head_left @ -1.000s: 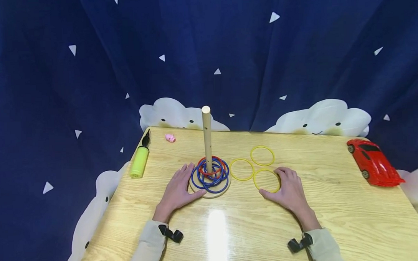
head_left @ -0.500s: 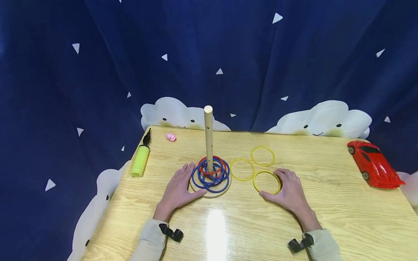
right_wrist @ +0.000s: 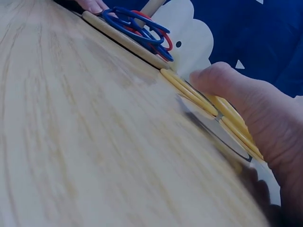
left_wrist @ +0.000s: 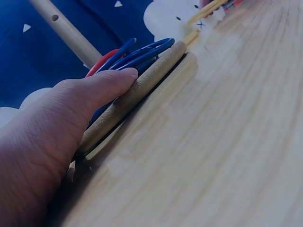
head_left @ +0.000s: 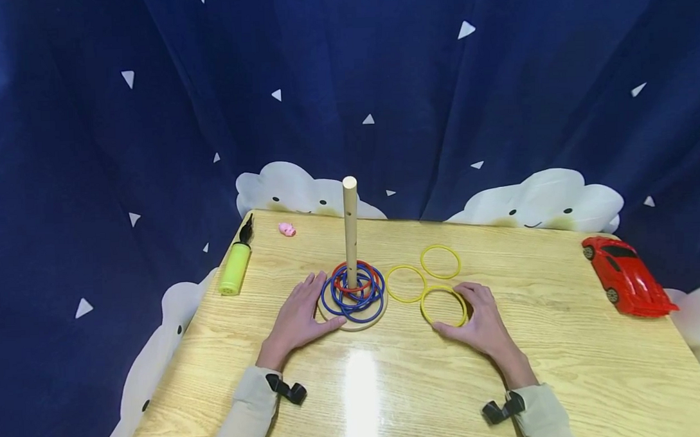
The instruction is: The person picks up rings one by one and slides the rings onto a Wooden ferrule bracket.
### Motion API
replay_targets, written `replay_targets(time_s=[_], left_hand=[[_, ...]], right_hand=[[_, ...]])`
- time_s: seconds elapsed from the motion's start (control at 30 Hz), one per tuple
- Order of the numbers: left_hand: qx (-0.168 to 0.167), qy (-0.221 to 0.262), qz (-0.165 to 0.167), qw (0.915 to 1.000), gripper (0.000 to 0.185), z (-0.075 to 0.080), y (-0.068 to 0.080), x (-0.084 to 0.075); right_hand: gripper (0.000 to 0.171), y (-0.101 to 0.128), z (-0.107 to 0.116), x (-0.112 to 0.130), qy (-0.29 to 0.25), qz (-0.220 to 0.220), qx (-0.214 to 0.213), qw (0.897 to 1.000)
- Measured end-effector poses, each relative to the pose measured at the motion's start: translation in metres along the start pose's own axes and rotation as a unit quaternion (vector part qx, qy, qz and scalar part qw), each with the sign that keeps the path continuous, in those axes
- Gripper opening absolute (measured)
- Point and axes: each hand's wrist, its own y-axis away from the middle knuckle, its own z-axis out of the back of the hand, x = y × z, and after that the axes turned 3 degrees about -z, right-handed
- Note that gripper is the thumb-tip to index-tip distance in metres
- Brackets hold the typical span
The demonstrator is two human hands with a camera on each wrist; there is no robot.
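A wooden peg (head_left: 350,231) stands on a round wooden base (head_left: 359,325) with several blue rings (head_left: 353,303) and a red ring (head_left: 343,287) stacked round it. My left hand (head_left: 300,317) lies flat on the table, its thumb (left_wrist: 94,90) against the base's rim (left_wrist: 142,90). My right hand (head_left: 481,320) grips the nearest yellow ring (head_left: 439,288), thumb at its near edge and fingers curled at its right side. In the right wrist view the yellow ring (right_wrist: 189,92) looks slightly raised under the thumb (right_wrist: 222,80). Two more yellow rings (head_left: 388,285) (head_left: 440,245) lie flat beyond.
A green hand pump (head_left: 233,271) lies at the table's left edge, a small pink toy (head_left: 287,230) at the back left, and a red toy car (head_left: 626,274) at the right edge. A dark blue curtain (head_left: 345,83) hangs behind the wooden table (head_left: 361,385).
My right hand has drawn the nearest yellow ring a little to the left, towards the base. The left hand has stayed put.
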Motion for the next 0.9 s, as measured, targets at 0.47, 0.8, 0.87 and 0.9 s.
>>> replay_targets(time_s=[0.47, 0.8, 0.87, 0.9], left_hand=[[-0.004, 0.002, -0.004, 1.0000, 0.117, 0.001, -0.001, 0.000], [-0.008, 0.007, -0.006, 0.9999, 0.118, 0.001, -0.001, -0.001], [-0.007, 0.004, -0.005, 0.9999, 0.118, 0.001, 0.000, -0.001], [-0.006, 0.003, -0.004, 1.0000, 0.118, 0.001, 0.000, -0.001]], right_hand=[[0.085, -0.032, 0.036, 0.033, -0.010, 0.073, -0.028, 0.997], [0.087, -0.086, 0.074, 0.078, -0.033, 0.131, -0.053, 0.989], [0.086, -0.095, 0.075, 0.087, -0.051, 0.127, -0.051, 0.989], [0.085, -0.100, 0.076, 0.093, -0.060, 0.126, -0.051, 0.989]])
